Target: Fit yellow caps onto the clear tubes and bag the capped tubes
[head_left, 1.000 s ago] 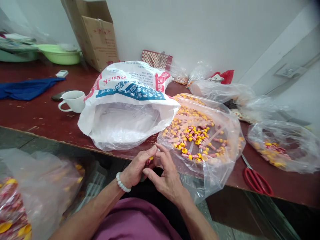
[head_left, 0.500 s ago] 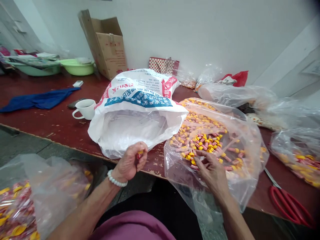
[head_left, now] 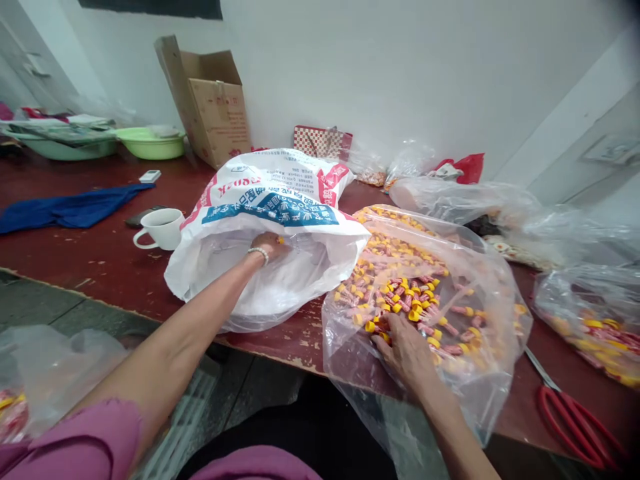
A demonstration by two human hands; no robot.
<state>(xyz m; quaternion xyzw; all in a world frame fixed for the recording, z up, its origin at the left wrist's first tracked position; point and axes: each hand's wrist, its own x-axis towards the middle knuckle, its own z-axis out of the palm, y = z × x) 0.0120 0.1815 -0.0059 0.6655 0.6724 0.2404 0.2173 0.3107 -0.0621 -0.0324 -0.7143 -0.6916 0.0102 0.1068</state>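
Deep in the mouth of a white printed sack (head_left: 275, 293) is my left hand (head_left: 269, 245), a beaded bracelet on its wrist. Its fingers are closed, and a bit of yellow from a small yellow-capped tube (head_left: 281, 240) shows at them. My right hand (head_left: 407, 350) reaches into an open clear plastic bag (head_left: 493, 380). Many small red-and-white tubes with yellow caps (head_left: 407, 300) lie in that bag. Thumb and fingertips of the right hand close around a yellow-capped tube (head_left: 371, 327) at the near edge of the pile.
Red-handled scissors (head_left: 570, 413) lie at the right, beside another clear bag of capped pieces (head_left: 600, 333). Left of the sack stand a white mug (head_left: 165, 230) and a blue cloth (head_left: 75, 208). A cardboard box (head_left: 220, 117) is behind. More capped pieces fill a bag (head_left: 55, 373) at lower left.
My left hand has moved forward from in front of the sack into its mouth, holding a capped tube. My right hand stays at the pile, its fingers now closer together. The view has shifted slightly.
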